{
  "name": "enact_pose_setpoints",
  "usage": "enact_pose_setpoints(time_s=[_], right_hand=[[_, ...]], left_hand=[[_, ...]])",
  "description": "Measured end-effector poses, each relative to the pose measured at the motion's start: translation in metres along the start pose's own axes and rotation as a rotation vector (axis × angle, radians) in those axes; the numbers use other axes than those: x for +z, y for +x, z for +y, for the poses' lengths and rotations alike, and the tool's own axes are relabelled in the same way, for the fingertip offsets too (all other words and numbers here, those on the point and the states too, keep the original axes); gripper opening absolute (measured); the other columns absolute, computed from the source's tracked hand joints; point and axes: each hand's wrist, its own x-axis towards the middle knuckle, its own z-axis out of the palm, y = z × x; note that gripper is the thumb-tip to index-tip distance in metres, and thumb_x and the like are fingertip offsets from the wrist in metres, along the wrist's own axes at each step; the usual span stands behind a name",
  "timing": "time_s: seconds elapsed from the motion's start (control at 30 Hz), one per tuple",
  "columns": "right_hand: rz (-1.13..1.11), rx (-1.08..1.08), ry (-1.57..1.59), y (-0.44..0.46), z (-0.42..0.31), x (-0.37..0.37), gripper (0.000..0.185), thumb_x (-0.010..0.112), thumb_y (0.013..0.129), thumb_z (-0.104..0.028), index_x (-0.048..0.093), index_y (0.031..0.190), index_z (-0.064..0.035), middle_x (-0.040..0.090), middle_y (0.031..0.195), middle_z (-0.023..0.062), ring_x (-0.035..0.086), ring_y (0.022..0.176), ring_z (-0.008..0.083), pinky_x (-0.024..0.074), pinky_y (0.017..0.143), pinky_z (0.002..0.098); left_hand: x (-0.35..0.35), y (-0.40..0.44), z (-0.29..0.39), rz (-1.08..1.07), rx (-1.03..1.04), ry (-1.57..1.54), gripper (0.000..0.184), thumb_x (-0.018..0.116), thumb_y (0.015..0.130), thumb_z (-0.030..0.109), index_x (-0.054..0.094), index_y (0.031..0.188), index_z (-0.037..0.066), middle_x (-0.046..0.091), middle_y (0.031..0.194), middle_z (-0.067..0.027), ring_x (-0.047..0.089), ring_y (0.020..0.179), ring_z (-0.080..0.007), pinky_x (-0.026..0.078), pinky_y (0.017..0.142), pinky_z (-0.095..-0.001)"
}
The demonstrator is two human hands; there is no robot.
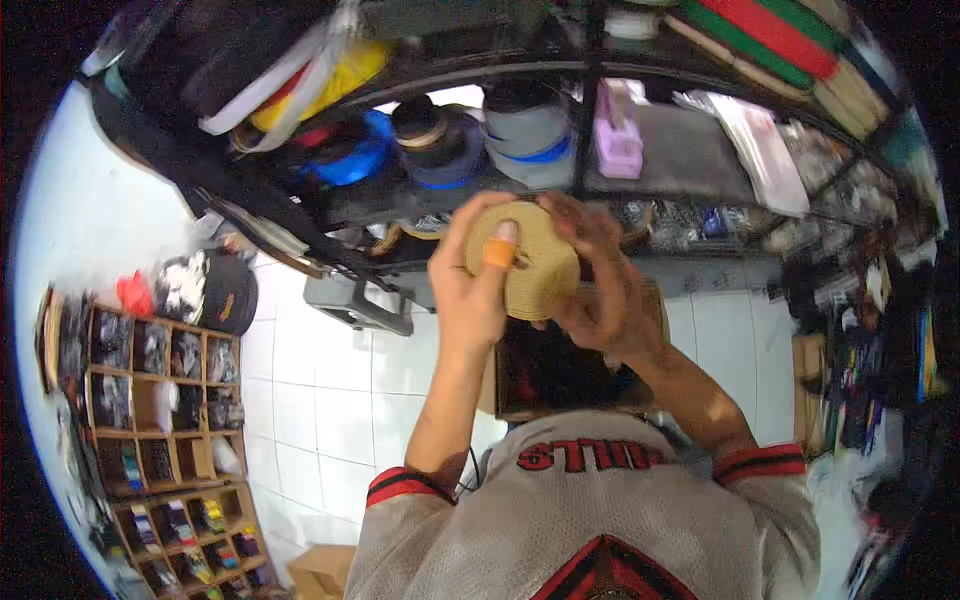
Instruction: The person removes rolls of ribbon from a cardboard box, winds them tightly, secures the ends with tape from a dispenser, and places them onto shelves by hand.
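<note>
The palm side of the left hand (470,275) is hidden, and motion blurs the right hand (608,285), its fingers bent at the roll's right edge, though whether they pinch it I cannot tell. The tan roll (545,262), round, flat and wound in fine rings about a small dark centre, is held up before the shelf (660,180), the left thumb, wrapped in an orange band (498,253), pressed on its face; upside-down red letters on the grey shirt (620,500) seem to read "BULLS".
</note>
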Motion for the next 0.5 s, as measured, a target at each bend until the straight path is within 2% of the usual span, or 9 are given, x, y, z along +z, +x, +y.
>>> enact_pose_setpoints(time_s=[0.03, 0.07, 0.1, 0.17, 0.2, 0.23, 0.27, 0.4, 0.5], right_hand=[[-0.013, 0.01, 0.015, 0.001, 0.0, 0.004, 0.072, 0.066, 0.077, -0.042, 0.038, 0.132, -0.0048, 0.043, 0.134, 0.0181, 0.039, 0.125, 0.0333, 0.026, 0.101, 0.0452], [-0.136, 0.044, -0.032, 0.003, 0.002, 0.004, 0.086, 0.068, 0.073, -0.048, 0.031, 0.135, -0.0007, 0.036, 0.138, 0.0205, 0.034, 0.128, 0.0356, 0.0234, 0.103, 0.046], [-0.15, 0.042, -0.018, 0.01, 0.001, 0.007, 0.089, 0.068, 0.073, -0.05, 0.03, 0.136, -0.0005, 0.035, 0.139, 0.0205, 0.034, 0.128, 0.0361, 0.0244, 0.103, 0.0461], [-0.184, 0.068, 0.005, 0.016, -0.004, 0.015, 0.093, 0.068, 0.072, -0.054, 0.028, 0.137, -0.0002, 0.034, 0.14, 0.0205, 0.034, 0.128, 0.0372, 0.0263, 0.103, 0.0463], [-0.184, 0.003, -0.029, 0.02, -0.001, 0.023, 0.102, 0.074, 0.065, -0.054, 0.025, 0.138, -0.0012, 0.033, 0.14, 0.0202, 0.036, 0.126, 0.0368, 0.0267, 0.102, 0.046], [-0.225, 0.018, -0.024, 0.025, 0.0, 0.028, 0.104, 0.075, 0.064, -0.053, 0.024, 0.139, -0.0011, 0.034, 0.14, 0.0202, 0.037, 0.125, 0.0366, 0.027, 0.102, 0.0459], [-0.266, 0.038, -0.021, 0.03, -0.001, 0.032, 0.106, 0.076, 0.063, -0.052, 0.023, 0.139, -0.001, 0.035, 0.139, 0.0201, 0.037, 0.125, 0.0363, 0.0274, 0.101, 0.0457], [-0.359, 0.094, 0.032, 0.048, -0.012, 0.046, 0.106, 0.078, 0.061, -0.047, 0.023, 0.139, -0.0015, 0.036, 0.138, 0.0191, 0.035, 0.127, 0.0329, 0.0243, 0.102, 0.0456], [-0.36, -0.004, -0.056, 0.048, -0.014, 0.069, 0.111, 0.079, 0.058, -0.045, 0.02, 0.14, -0.0006, 0.043, 0.134, 0.0195, 0.041, 0.121, 0.0341, 0.026, 0.1, 0.0438]], left_hand=[[-0.001, 0.001, 0.012, -0.017, -0.1, -0.124, 0.024, 0.057, 0.087, 0.016, 0.058, 0.105, 0.001, 0.06, 0.095, -0.0063, 0.055, 0.087, -0.0125, 0.044, 0.079, -0.0256], [-0.005, 0.004, 0.013, -0.015, -0.066, -0.075, 0.024, 0.057, 0.087, 0.015, 0.058, 0.106, 0.001, 0.06, 0.095, -0.0059, 0.055, 0.086, -0.0121, 0.044, 0.078, -0.0252], [-0.01, 0.006, 0.011, -0.016, -0.034, -0.026, 0.024, 0.057, 0.087, 0.014, 0.057, 0.107, 0.001, 0.06, 0.095, -0.0055, 0.055, 0.085, -0.0116, 0.044, 0.077, -0.0249], [-0.018, 0.001, 0.002, 0.047, -0.092, -0.136, 0.023, 0.056, 0.088, 0.012, 0.057, 0.108, 0.001, 0.06, 0.096, -0.0054, 0.055, 0.087, -0.0114, 0.044, 0.078, -0.0247], [-0.022, 0.003, -0.002, 0.073, -0.095, -0.165, 0.023, 0.056, 0.088, 0.012, 0.057, 0.108, 0.001, 0.059, 0.096, -0.0056, 0.054, 0.088, -0.0115, 0.044, 0.079, -0.0247], [-0.027, 0.004, -0.002, 0.094, -0.104, -0.195, 0.023, 0.056, 0.088, 0.012, 0.057, 0.109, 0.001, 0.059, 0.097, -0.0057, 0.054, 0.089, -0.0116, 0.044, 0.079, -0.0247], [-0.035, 0.004, -0.001, 0.099, -0.131, -0.161, 0.029, 0.059, 0.088, 0.019, 0.056, 0.111, 0.0, 0.057, 0.101, -0.0061, 0.053, 0.088, -0.0115, 0.044, 0.077, -0.0241], [-0.062, 0.005, -0.009, 0.178, -0.108, -0.075, 0.025, 0.057, 0.088, 0.014, 0.057, 0.11, 0.001, 0.06, 0.099, -0.0072, 0.055, 0.09, -0.0126, 0.044, 0.08, -0.0257], [-0.081, 0.002, -0.017, 0.2, -0.244, -0.284, 0.026, 0.058, 0.088, 0.015, 0.057, 0.11, 0.0, 0.06, 0.101, -0.0078, 0.056, 0.091, -0.0135, 0.045, 0.081, -0.0263]])
